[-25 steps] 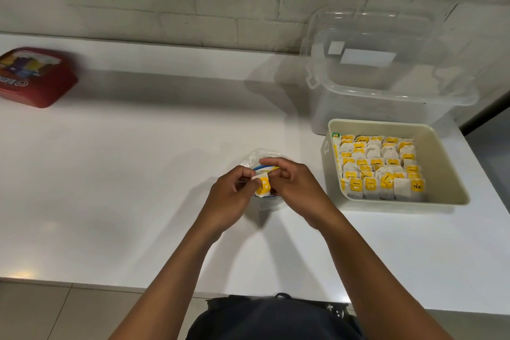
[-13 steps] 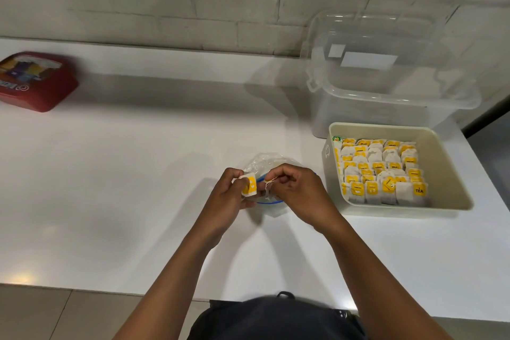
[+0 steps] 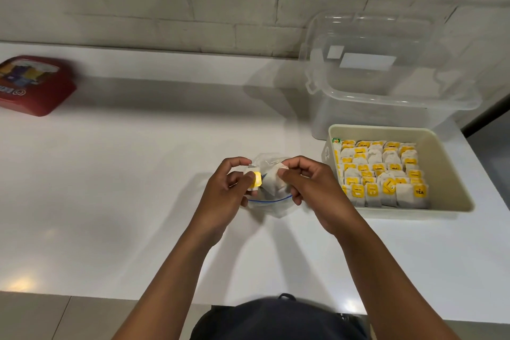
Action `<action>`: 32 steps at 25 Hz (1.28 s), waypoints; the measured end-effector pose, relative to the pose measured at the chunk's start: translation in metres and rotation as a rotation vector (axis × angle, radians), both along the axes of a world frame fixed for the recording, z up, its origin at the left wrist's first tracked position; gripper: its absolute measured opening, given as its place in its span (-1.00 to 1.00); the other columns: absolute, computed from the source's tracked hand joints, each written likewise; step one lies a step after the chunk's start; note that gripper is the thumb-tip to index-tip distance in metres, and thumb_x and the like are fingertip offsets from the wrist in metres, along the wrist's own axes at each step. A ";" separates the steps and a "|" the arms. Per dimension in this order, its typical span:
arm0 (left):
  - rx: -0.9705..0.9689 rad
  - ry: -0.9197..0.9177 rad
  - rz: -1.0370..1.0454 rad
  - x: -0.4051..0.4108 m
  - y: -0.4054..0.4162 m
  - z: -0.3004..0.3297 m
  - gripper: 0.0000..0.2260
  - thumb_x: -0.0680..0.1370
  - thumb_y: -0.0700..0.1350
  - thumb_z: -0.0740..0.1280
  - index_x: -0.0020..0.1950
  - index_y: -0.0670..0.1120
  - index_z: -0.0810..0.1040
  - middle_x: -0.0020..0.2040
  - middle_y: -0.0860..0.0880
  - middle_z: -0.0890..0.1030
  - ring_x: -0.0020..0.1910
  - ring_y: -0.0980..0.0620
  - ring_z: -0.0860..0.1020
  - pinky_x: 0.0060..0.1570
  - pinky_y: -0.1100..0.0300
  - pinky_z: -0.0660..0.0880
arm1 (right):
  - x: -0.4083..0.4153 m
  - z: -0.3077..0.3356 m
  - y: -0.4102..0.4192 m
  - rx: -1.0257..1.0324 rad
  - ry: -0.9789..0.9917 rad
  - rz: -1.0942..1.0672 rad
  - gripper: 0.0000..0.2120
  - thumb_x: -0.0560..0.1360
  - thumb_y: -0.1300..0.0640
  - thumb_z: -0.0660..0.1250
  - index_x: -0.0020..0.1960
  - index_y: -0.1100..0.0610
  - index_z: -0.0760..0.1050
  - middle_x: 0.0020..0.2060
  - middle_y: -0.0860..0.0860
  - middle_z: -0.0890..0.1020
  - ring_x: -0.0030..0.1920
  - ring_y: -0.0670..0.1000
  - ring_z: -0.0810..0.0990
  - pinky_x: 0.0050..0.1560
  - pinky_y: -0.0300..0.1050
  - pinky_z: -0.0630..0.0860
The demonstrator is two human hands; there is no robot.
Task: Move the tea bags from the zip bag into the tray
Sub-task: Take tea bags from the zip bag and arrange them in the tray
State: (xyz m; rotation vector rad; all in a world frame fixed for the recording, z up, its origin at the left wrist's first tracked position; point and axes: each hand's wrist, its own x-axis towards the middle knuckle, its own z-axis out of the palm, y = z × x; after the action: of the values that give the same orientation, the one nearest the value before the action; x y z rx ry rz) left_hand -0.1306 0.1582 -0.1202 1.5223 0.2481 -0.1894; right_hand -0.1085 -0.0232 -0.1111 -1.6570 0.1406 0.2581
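White counter point(image 3: 138, 188), seen from above. At far right, clear lidded box point(image 3: 386, 74); in front of it, beige tray point(image 3: 452, 174), mostly filled with neat rows of yellow-tagged tea bags point(image 3: 380, 174), bare strip left along its right side. At far left, red tin point(image 3: 30, 85). Near centre, crumpled zip bag point(image 3: 265, 201) with blue seal, resting on the counter beneath both hands. Left hand point(image 3: 229, 190) pinched shut on a yellow tag point(image 3: 256, 180); right hand point(image 3: 309, 188) pinched shut on a pale tea bag point(image 3: 271, 181) above the zip bag's mouth. Probably best lifted clear gently, string untangled, then stood upright in the tray's spare strip.
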 end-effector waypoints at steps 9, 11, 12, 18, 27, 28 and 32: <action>-0.065 -0.051 -0.052 -0.007 -0.027 0.032 -0.71 0.53 -0.27 0.41 0.19 0.03 0.57 0.01 -0.09 0.70 -0.04 -0.14 0.68 0.12 -0.08 0.55 | 0.000 0.029 -0.038 0.017 -0.154 -0.019 -0.83 0.56 0.31 0.30 0.05 0.10 0.59 -0.38 0.09 0.50 -0.42 0.03 0.46 -0.38 -0.21 0.44; -0.030 -0.079 -0.047 -0.008 -0.040 0.039 -0.70 0.53 -0.27 0.42 0.20 0.01 0.56 -0.03 -0.09 0.71 -0.07 -0.11 0.69 0.17 -0.09 0.53 | -0.001 0.032 -0.050 0.011 -0.170 -0.021 -0.87 0.56 0.30 0.31 -0.03 0.13 0.62 -0.35 0.07 0.54 -0.40 0.02 0.49 -0.34 -0.23 0.45; -0.024 -0.095 -0.048 -0.008 -0.050 0.043 -0.69 0.52 -0.28 0.43 0.21 0.01 0.55 -0.05 -0.10 0.71 -0.07 -0.11 0.69 0.17 -0.08 0.54 | -0.002 0.034 -0.059 0.010 -0.174 -0.024 -0.87 0.56 0.30 0.32 -0.05 0.15 0.63 -0.34 0.05 0.57 -0.39 0.01 0.50 -0.33 -0.22 0.47; 0.029 -0.115 -0.132 0.000 -0.106 0.053 -0.54 0.57 -0.29 0.37 0.38 0.08 0.39 -0.02 -0.04 0.72 -0.06 -0.08 0.70 0.00 0.11 0.59 | -0.004 0.045 -0.114 -0.157 -0.334 0.037 -0.89 0.55 0.22 0.40 0.00 0.07 0.67 -0.19 0.01 0.68 -0.27 0.11 0.61 -0.18 0.06 0.60; 0.402 -0.183 -0.221 0.025 -0.168 0.053 -0.91 0.57 -0.12 0.38 0.01 0.01 0.48 -0.19 0.08 0.71 -0.13 0.08 0.67 -0.05 0.12 0.52 | -0.003 0.043 -0.210 -0.248 -0.341 0.037 -0.70 0.52 0.36 0.32 0.03 0.01 0.68 -0.13 -0.09 0.69 -0.18 0.02 0.67 -0.13 -0.07 0.56; 0.421 -0.200 -0.245 0.027 -0.173 0.052 -0.94 0.57 -0.10 0.38 -0.01 0.02 0.53 -0.18 0.09 0.71 -0.13 0.08 0.67 -0.04 0.09 0.54 | -0.002 0.040 -0.219 -0.273 -0.335 0.031 -0.73 0.53 0.32 0.35 0.01 -0.02 0.69 -0.16 -0.09 0.69 -0.19 0.05 0.66 -0.12 -0.06 0.55; 0.567 -0.237 -0.276 0.027 -0.188 0.040 -0.94 0.53 -0.05 0.43 -0.08 0.11 0.59 -0.11 0.16 0.65 -0.14 0.17 0.61 -0.13 0.23 0.51 | -0.002 0.030 -0.238 -0.418 -0.331 0.118 -0.85 0.50 0.17 0.45 -0.04 -0.08 0.70 -0.23 -0.17 0.67 -0.23 -0.11 0.60 -0.13 -0.22 0.53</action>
State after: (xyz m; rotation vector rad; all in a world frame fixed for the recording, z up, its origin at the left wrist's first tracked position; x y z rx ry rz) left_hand -0.1031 -0.0297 -0.0798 2.1233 -0.1132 -0.1615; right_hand -0.1102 -0.2609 -0.0816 -2.1021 -0.1655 0.0387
